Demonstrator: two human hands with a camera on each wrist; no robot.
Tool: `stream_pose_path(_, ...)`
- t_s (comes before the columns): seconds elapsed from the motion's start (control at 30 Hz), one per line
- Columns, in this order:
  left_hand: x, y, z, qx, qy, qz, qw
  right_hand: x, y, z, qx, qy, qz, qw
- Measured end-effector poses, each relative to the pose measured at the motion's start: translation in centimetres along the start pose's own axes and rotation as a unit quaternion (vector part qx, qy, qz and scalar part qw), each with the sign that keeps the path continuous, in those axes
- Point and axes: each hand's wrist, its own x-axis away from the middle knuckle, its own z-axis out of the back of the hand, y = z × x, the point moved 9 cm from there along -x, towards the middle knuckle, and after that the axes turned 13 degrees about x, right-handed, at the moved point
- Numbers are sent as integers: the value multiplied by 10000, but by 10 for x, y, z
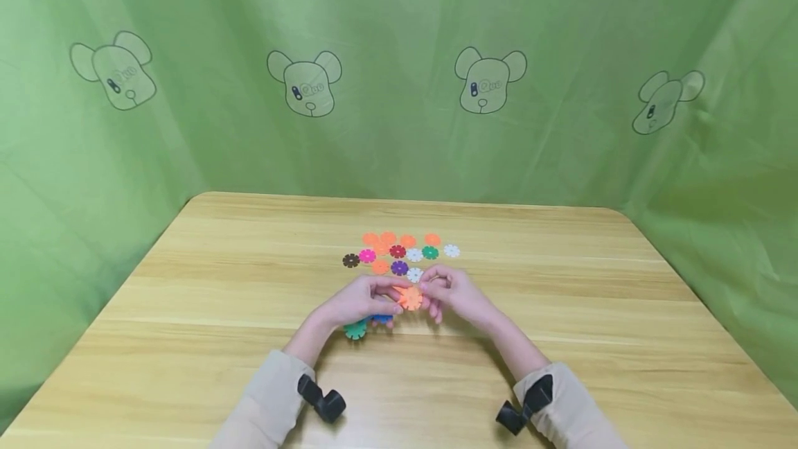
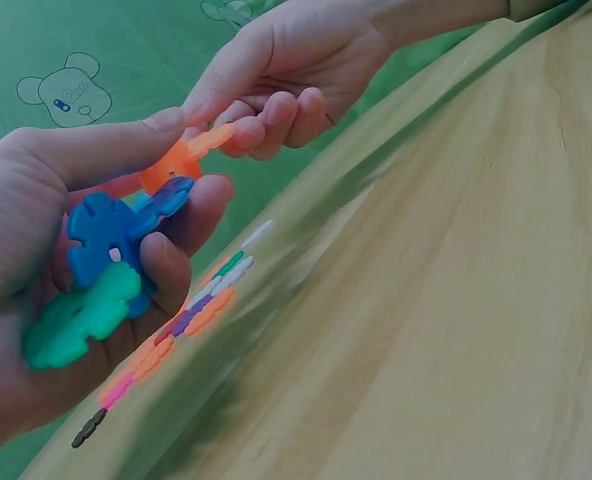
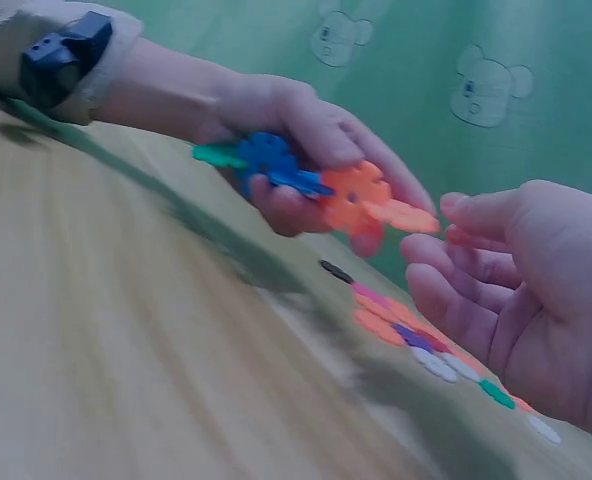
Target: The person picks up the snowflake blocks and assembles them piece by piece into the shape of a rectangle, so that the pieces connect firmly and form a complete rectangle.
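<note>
My left hand [image 1: 364,298] grips a small chain of notched plastic snowflake discs joined at their slots. In the left wrist view, a green disc [image 2: 81,318] lies toward the palm, followed by blue discs [image 2: 103,235]. At the fingertip end, an orange disc [image 3: 354,195] has a second orange disc [image 3: 406,217] slotted into it at an angle. My right hand [image 1: 458,294] comes in from the other side, its thumb and forefinger pinching the outer orange disc at its rim. Its other fingers curl loosely below.
Beyond the hands, loose discs lie flat on the wooden table [image 1: 249,262]: several orange ones [image 1: 388,238], a brown [image 1: 351,260], pink [image 1: 367,256], red [image 1: 397,251], purple [image 1: 400,268] and green one [image 1: 430,252], plus white ones [image 1: 451,251]. A green curtain [image 1: 399,151] hangs behind.
</note>
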Motion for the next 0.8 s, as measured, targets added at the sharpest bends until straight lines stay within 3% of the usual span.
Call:
stream_pose_path(0.17, 0, -2, 0, 181, -44, 57, 9998, -4, 16, 30, -82, 831, -267, 9962)
stream_pose_path(0.3, 1, -3, 2, 202, -65, 51, 9998, -8, 28, 46, 515, 1418, -563, 9870)
stream_pose_path(0.4, 2, -3, 4, 99, -58, 46, 9999, -15, 30, 43, 1416, 1390, -558, 9785)
stream_pose_path(0.53, 3, -2, 5, 5, -96, 28, 9999, -28, 24, 31, 2362, 1169, -223, 9644)
stream_pose_path(0.67, 3, 0, 4, -114, -128, 10, 9999, -37, 21, 23, 2817, 1150, -34, 9526)
stream_pose_path(0.8, 4, 4, 2, -108, -186, 31, 9998, -42, 21, 21, 3145, 1168, -125, 9420)
